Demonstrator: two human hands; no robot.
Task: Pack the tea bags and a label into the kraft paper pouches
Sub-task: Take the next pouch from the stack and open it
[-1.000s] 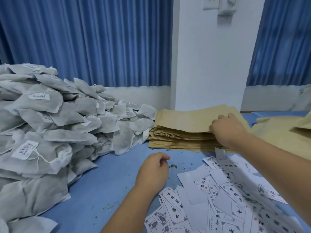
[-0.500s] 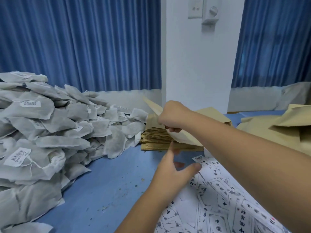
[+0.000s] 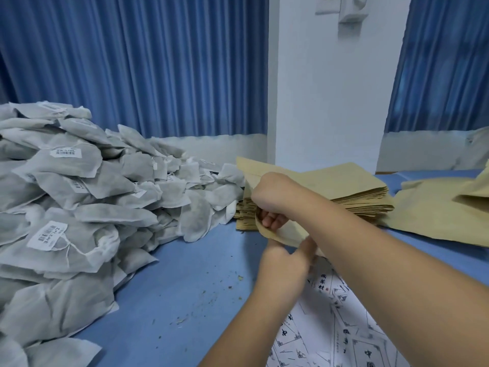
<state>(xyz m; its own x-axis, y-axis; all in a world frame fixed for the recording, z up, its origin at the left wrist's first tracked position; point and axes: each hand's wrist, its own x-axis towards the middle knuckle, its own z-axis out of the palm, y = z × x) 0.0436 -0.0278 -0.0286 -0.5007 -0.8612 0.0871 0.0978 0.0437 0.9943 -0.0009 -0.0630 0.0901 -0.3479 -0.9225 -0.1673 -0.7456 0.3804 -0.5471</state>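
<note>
Two hands are counted, left hand and right hand, one held pouch, one pouch stack, one loose pouch pile, one tea bag heap, one label spread

One wide-angle view, worn on the person's head, looks forward and slightly down across the blue bench toward blue curtains and a white pillar behind it. It sits close: left hand and right hand fill mid-frame, with the forearms entering from the bottom right.
</note>
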